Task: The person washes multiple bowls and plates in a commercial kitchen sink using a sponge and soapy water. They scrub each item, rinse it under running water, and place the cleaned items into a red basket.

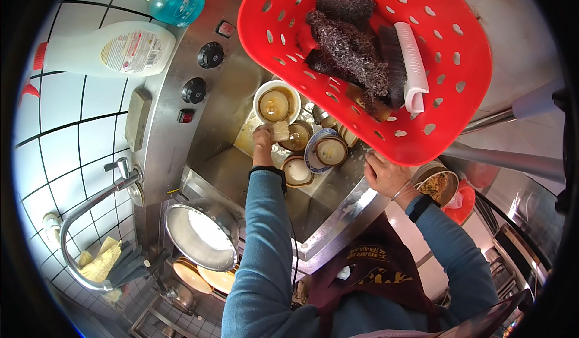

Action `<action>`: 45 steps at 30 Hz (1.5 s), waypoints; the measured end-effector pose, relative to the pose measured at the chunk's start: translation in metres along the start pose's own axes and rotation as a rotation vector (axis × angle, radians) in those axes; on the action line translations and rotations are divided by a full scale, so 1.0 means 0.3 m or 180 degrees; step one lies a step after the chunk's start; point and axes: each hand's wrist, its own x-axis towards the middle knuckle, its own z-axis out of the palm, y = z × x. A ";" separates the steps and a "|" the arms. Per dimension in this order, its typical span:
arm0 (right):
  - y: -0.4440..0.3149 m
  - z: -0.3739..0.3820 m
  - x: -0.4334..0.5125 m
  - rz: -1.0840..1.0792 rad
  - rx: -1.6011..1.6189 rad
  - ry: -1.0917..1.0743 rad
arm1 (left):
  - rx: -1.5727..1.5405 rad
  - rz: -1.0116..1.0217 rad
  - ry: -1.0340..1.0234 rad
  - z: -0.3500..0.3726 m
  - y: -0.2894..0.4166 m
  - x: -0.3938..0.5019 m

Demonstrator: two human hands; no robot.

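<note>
My left hand [262, 137] holds a pale, block-like sponge or folded cloth [280, 131] low inside the stainless-steel sink [215, 157]. Just beyond it is a white bowl [296, 99] with a brown-rimmed bowl [273, 106] and cloudy liquid inside. Brown-rimmed bowls [297, 171] lie around the hand. One small bowl [331, 151] rests on a blue-patterned plate [313, 160]. My right hand [388, 174] is at the sink's front rim, beside the red basket's lower corner; its fingertips are partly hidden, so its grip is unclear.
A red perforated basket [280, 32] with dark scouring pads [350, 51] and a white-handled brush [412, 66] hangs over the sink's far right. Left are bottles [113, 48], control knobs [194, 90], a faucet [72, 238] and a metal basin [201, 234]. Right is a food-waste bucket [436, 184].
</note>
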 end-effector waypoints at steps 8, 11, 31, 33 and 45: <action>0.003 0.006 0.003 -0.0022 0.0048 0.0011 | 0.3620 0.1971 0.0641 0.040 0.082 0.082; 0.004 0.003 0.003 -0.0078 0.0077 0.0060 | 0.1202 0.0899 0.1092 0.057 0.257 0.010; -0.076 -0.013 0.062 0.0899 0.1696 -0.0177 | -0.2066 0.0988 0.1609 -0.244 0.735 -1.104; -0.209 0.001 0.099 0.2031 0.4200 -0.0661 | -0.2725 0.0868 0.1328 -0.271 0.716 -1.218; -0.436 -0.091 0.129 0.2111 0.5303 -0.0773 | -0.1597 0.0931 0.2803 -0.689 0.503 -1.476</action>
